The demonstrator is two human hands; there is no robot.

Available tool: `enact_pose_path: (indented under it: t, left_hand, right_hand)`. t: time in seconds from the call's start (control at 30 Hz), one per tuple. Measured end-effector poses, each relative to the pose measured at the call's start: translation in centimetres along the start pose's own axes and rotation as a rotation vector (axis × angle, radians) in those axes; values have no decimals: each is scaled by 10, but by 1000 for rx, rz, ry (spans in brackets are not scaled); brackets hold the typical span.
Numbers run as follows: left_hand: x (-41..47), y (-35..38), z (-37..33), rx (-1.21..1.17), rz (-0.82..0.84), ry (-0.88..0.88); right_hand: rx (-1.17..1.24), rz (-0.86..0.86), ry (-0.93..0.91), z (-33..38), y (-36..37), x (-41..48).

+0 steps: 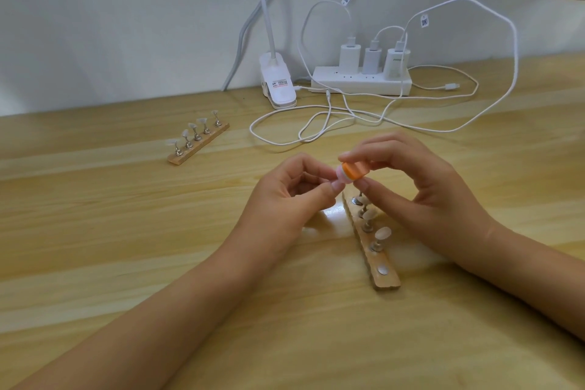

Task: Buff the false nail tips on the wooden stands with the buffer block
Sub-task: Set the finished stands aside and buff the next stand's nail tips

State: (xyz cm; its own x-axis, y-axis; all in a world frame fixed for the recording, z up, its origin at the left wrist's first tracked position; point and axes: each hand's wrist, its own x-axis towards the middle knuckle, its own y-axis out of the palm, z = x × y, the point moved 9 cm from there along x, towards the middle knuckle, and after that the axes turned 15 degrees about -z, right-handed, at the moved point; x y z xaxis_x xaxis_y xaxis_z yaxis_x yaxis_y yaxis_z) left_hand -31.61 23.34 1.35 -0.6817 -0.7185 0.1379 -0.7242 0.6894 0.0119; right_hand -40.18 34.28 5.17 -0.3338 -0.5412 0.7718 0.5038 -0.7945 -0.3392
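My right hand (421, 187) pinches a small orange and white buffer block (448, 171) between thumb and fingers. My left hand (285, 196) pinches a false nail tip, mostly hidden by my fingertips, pressed against the block's pale end. Both hands hover above the near wooden stand (384, 275), which runs toward me. Pale nail tips (382, 233) sit on its metal pegs, and its nearest spot shows a bare metal disc. A second wooden stand (199, 144) with several nail tips lies at the far left.
A white clip lamp (278, 85) and a white power strip (361, 81) with three chargers stand at the back against the wall. White cables (319, 133) loop across the wooden table (110, 231) behind my hands.
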Motion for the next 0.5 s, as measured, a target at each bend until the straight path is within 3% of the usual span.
enact_pose_path:
  t: [0.23, 0.37, 0.5]
  left_hand:
    - [0, 0, 1, 11, 5, -6]
    - [1, -1, 2, 5, -1, -8]
    - [0, -1, 2, 6, 7, -13]
  right_hand:
    - [-15, 10, -16, 5, 2, -1]
    - [40, -11, 169, -9, 1, -1]
    - [29, -43, 143, -1, 1, -1]
